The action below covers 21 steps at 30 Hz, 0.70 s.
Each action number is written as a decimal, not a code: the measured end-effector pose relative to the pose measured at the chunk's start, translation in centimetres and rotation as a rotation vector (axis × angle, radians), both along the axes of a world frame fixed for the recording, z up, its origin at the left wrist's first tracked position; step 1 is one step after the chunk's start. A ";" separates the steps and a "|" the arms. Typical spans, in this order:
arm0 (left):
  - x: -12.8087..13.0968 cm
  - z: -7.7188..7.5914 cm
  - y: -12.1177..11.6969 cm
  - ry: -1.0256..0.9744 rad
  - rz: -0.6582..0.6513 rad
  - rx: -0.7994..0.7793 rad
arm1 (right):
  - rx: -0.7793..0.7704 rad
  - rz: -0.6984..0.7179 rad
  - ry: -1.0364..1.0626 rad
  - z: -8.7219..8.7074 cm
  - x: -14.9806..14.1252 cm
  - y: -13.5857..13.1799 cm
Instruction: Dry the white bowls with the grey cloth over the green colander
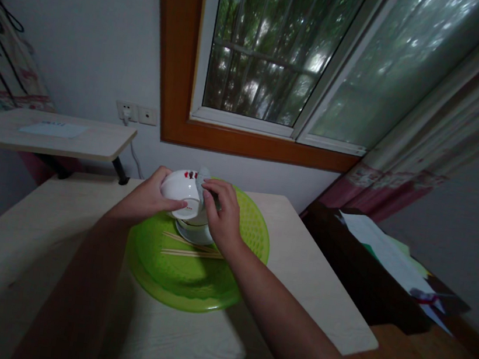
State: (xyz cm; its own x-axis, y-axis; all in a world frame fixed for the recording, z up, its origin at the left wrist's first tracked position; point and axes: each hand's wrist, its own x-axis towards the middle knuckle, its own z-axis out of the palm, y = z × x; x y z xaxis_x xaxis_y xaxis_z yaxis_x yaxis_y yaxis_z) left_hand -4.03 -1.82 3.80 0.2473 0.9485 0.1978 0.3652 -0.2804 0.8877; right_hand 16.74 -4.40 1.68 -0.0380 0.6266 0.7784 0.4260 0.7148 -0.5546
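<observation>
Holding: left hand [152,193], one bowl [178,185]; right hand [227,213], one cloth [201,180].

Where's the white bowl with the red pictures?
In the head view, the white bowl is just left of centre, tilted in the left hand above the green tray, with the right hand beside it.

It is dim, with patchy glare at the window [278,49] and soft shadows on the table [310,277].

Wooden table [309,253] bearing green basket [190,285], raised shelf [107,140].
</observation>
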 end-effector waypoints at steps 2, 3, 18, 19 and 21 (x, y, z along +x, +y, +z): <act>0.5 0.1 -0.1 0.055 -0.024 0.016 | 0.036 0.021 -0.068 0.1 -0.1 -0.2; 0.7 0.1 -0.2 0.072 -0.033 0.021 | 0.053 0.029 -0.099 0.1 -0.2 -0.2; -0.6 0.4 0.4 -0.739 0.040 -0.147 | -0.116 0.103 0.094 -1.4 -0.3 0.9; -0.6 0.6 0.3 -0.754 0.022 -0.158 | -0.114 0.112 0.099 -1.5 -0.3 0.8; -0.5 0.7 0.1 -0.770 -0.004 -0.178 | -0.089 0.108 0.110 -1.4 -0.4 0.7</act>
